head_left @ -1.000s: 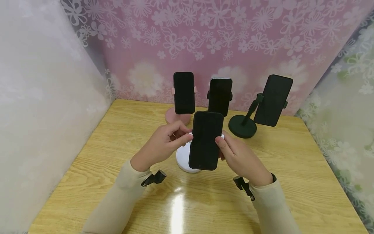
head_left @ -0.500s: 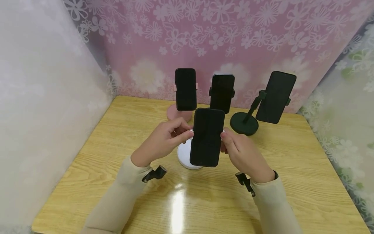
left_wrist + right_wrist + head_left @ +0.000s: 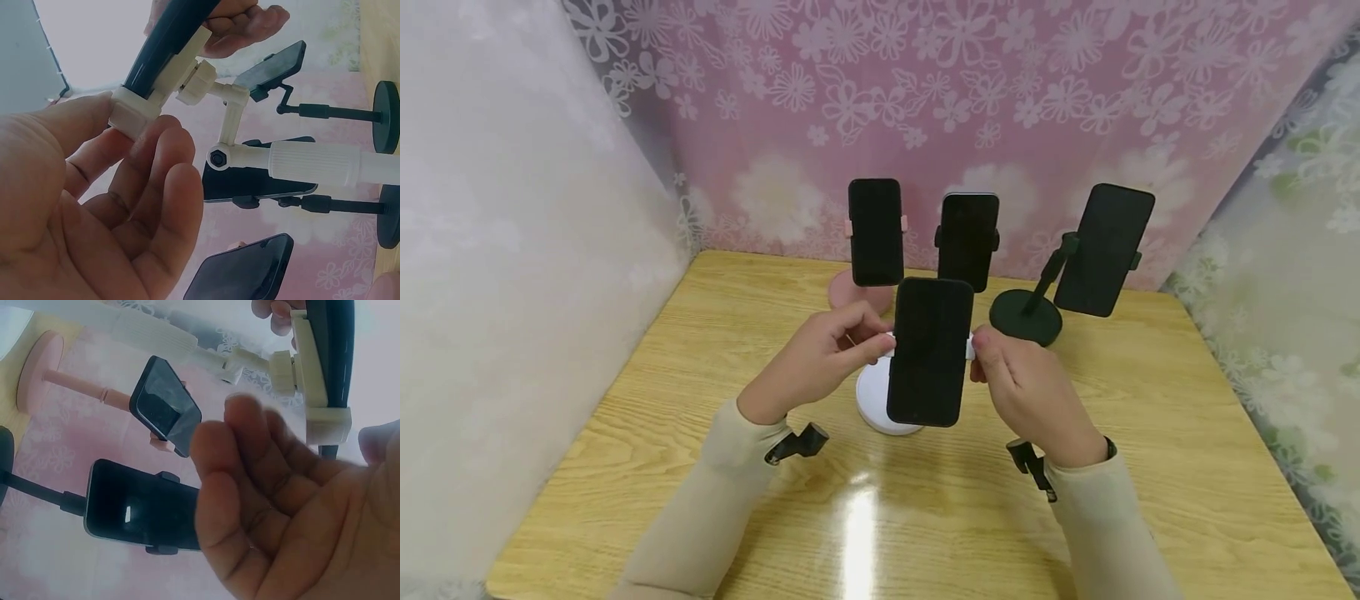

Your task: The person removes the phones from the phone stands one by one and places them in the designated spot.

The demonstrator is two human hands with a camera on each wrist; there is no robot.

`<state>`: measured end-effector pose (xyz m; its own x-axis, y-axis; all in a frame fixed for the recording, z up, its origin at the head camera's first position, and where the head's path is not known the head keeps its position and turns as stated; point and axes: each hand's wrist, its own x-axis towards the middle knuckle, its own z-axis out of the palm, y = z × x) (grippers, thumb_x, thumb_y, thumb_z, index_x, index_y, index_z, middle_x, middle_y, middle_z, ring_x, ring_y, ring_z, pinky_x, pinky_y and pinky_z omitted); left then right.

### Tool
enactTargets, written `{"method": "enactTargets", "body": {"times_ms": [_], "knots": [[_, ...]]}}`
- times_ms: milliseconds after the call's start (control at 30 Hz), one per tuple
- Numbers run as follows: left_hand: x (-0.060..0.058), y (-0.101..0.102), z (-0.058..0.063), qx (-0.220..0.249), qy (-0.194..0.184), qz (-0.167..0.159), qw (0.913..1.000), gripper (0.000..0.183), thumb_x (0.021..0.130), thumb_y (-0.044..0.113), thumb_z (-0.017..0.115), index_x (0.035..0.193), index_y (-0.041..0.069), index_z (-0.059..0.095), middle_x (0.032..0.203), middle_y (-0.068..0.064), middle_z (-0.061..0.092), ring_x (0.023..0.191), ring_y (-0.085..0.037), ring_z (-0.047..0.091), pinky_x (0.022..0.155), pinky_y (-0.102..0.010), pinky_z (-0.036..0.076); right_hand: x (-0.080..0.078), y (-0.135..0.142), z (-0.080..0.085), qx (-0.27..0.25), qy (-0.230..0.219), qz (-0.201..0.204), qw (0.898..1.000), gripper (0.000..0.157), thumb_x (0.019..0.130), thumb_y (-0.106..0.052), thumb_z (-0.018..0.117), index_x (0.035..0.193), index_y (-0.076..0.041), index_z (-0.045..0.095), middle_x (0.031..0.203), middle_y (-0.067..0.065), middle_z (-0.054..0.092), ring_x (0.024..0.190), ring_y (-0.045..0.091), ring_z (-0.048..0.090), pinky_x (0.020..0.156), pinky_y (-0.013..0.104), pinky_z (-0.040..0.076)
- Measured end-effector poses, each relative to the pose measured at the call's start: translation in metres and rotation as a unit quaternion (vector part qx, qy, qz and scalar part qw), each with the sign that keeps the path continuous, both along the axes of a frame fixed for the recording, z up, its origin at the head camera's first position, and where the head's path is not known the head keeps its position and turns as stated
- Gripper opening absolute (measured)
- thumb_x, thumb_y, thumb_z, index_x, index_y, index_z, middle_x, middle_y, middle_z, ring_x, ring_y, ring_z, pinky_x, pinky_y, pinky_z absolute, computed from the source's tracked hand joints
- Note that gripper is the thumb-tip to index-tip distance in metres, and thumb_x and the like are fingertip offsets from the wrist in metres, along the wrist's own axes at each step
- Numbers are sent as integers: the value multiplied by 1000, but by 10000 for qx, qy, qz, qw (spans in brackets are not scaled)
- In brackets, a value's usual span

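Note:
A black phone point(image 3: 929, 352) stands upright in the clamp of a white phone stand point(image 3: 876, 398), whose round base rests on the table. With thumb and forefinger my left hand point(image 3: 820, 358) pinches the left end of the clamp; the left wrist view shows the white clamp end point(image 3: 134, 114) between them. My right hand point(image 3: 1030, 392) is at the clamp's right end, thumb beside it. In the right wrist view that clamp end point(image 3: 328, 425) lies between the thumb and loosely curled fingers point(image 3: 250, 456), with gaps on both sides. The phone hides the stand's arm in the head view.
Behind, three more stands hold phones: a pink stand point(image 3: 850, 293), a black one mostly hidden behind its phone point(image 3: 967, 237), and a dark green one point(image 3: 1025, 318) with a tilted phone point(image 3: 1105, 250) at right. A flowered pink curtain point(image 3: 887, 92) backs the wooden table point(image 3: 760, 517).
My right thumb has moved from the phone's right edge outward to the clamp end, which now shows uncovered. My left hand keeps its pinch. The camera view shifted slightly.

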<state>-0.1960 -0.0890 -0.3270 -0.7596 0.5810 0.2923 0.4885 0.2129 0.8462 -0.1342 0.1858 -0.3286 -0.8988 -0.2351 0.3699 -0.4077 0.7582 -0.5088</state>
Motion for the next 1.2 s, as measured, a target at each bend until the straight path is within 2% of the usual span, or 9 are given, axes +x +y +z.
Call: {"method": "enactTargets", "body": {"times_ms": [100, 167, 233, 333, 467, 733, 900, 1000, 1200], "knots": [[0, 0, 0, -24, 6, -19, 10000, 8, 103, 21, 68, 107, 14, 68, 87, 4, 70, 77, -17, 64, 73, -35, 56, 0, -3, 0, -198, 392, -79, 9990, 32, 112, -29, 44, 135, -11, 58, 115, 7, 64, 94, 19, 60, 79, 41, 55], [0, -1, -1, -54, 25, -26, 10000, 8, 103, 22, 67, 107, 15, 68, 86, 4, 69, 76, -15, 63, 72, -34, 56, 0, -6, 1, -398, 683, -211, 9967, 49, 108, -24, 53, 156, -16, 42, 136, 11, 56, 111, 22, 59, 90, 45, 57], [0, -1, -1, -55, 63, -33, 10000, 8, 103, 22, 67, 106, 15, 68, 85, 4, 69, 75, -14, 63, 73, -35, 56, 2, -10, 3, -505, 909, -343, 9940, 65, 104, -20, 60, 162, -22, 33, 148, 13, 47, 122, 26, 56, 94, 48, 57], [1, -1, 0, -51, 137, -34, 9999, 7, 103, 23, 67, 105, 16, 68, 84, 5, 69, 75, -14, 63, 72, -35, 56, 6, -17, 10, -257, 1145, -531, 9917, 77, 98, -20, 66, 165, -24, 28, 159, 13, 38, 138, 33, 47, 102, 56, 51], [1, -1, -1, -33, 216, -41, 9998, 8, 104, 25, 66, 104, 17, 67, 83, 6, 68, 73, -14, 63, 70, -35, 55, 8, -29, 23, 552, 1361, -575, 9875, 82, 97, -28, 69, 166, -19, 24, 168, 15, 24, 151, 38, 31, 98, 60, 52], [0, 1, -3, 4, 291, -131, 9995, 10, 105, 26, 63, 101, 17, 67, 83, 6, 68, 72, -13, 63, 70, -42, 55, 5, -52, 47, 1509, 1226, -790, 9777, 95, 93, -57, 71, 165, -17, 25, 166, 25, 25, 144, 50, 39, 67, 60, 60], [1, 2, -1, 58, 215, -146, 9996, 10, 105, 23, 64, 99, 16, 66, 82, 6, 67, 71, -15, 63, 69, -40, 55, 1, -58, 56, 1655, 1167, -838, 9757, 89, 94, -58, 68, 164, -16, 31, 165, 22, 29, 143, 47, 43, 54, 52, 58], [1, 2, 0, 94, 159, -146, 9997, 11, 105, 22, 64, 95, 15, 64, 80, 4, 67, 71, -21, 62, 69, -37, 54, 1, -63, 61, 1681, 893, -836, 9781, 83, 100, -58, 60, 165, -19, 27, 166, 22, 27, 145, 46, 40, 48, 44, 54], [0, 1, -1, 149, 185, -165, 9996, 11, 104, 21, 64, 95, 15, 63, 80, -3, 67, 69, -21, 60, 67, -35, 52, -1, -76, 71, 1965, 428, -862, 9758, 73, 108, -54, 44, 166, -17, 20, 169, 22, 19, 150, 46, 31, 48, 41, 51]]}}
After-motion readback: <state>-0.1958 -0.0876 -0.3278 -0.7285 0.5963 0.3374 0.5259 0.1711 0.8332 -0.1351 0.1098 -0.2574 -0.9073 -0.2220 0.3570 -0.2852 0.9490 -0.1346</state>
